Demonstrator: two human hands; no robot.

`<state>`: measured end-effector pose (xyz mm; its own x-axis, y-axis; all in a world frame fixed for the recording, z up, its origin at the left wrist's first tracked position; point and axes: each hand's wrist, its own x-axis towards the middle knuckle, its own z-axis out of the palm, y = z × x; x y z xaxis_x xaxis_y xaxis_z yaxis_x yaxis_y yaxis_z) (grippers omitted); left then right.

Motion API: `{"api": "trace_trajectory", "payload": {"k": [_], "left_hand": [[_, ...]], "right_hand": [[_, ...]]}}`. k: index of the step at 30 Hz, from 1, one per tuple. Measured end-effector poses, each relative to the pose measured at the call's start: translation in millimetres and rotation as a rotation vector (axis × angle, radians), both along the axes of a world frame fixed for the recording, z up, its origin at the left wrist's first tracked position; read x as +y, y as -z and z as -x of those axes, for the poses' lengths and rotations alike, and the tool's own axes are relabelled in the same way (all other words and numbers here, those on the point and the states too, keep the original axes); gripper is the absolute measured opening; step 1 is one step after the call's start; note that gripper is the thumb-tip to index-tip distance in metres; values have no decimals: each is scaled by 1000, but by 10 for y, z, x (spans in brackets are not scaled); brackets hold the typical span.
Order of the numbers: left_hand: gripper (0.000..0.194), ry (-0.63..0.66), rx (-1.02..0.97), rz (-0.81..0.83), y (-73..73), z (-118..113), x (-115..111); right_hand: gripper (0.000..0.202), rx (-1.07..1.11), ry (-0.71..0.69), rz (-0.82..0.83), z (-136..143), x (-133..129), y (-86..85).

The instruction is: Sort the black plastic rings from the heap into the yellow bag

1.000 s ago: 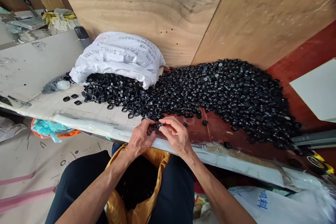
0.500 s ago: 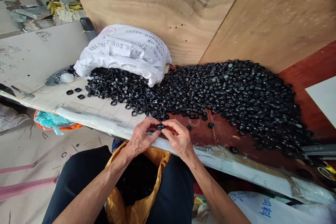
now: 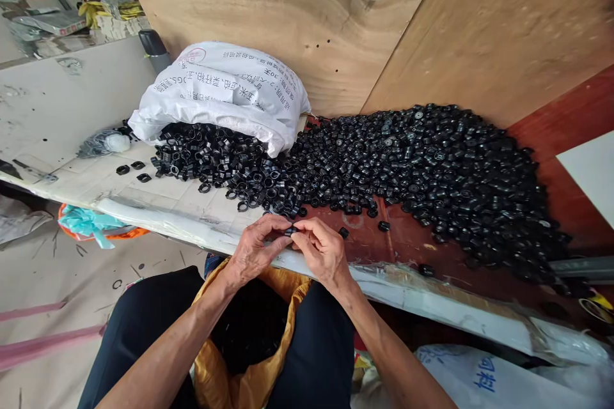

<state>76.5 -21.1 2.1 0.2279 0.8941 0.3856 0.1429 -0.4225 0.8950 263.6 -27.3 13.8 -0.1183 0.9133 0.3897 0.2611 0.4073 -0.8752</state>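
Note:
Just above the table's front edge, my left hand [image 3: 258, 248] and my right hand [image 3: 323, 250] meet fingertip to fingertip. Both pinch a small black plastic part [image 3: 290, 231] between thumb and index finger. Fingers cover most of it, so I cannot tell whether it is one piece or two joined. Beyond my left hand lies a heap of open black plastic rings [image 3: 211, 153]. A larger heap of black plastic caps [image 3: 432, 166] spreads to the right, with a few loose ones near my right hand.
A white printed sack [image 3: 225, 86] lies over the back of the ring heap. An open yellow sack [image 3: 215, 364] with dark contents stands between my knees. Plywood boards [image 3: 288, 6] rise behind the table. A bottle with a dark cap [image 3: 153, 48] stands at the back left.
Both hands keep their pinch on the small black part, which is now more covered by the fingertips. The view has shifted slightly.

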Motion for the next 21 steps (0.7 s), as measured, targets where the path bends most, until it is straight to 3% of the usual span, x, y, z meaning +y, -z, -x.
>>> {"api": "trace_trajectory", "payload": {"k": [9, 12, 18, 21], "left_hand": [[23, 20, -147, 254, 16, -1, -12], [27, 25, -175, 295, 14, -10, -8], [23, -16, -91, 209, -33, -20, -3], [24, 17, -89, 298, -90, -18, -2]], "right_hand": [[24, -30, -64, -213, -38, 14, -58], [20, -9, -60, -204, -35, 20, -78], [16, 56, -16, -112, -26, 31, -28], [21, 84, -13, -64, -21, 13, -12]]}}
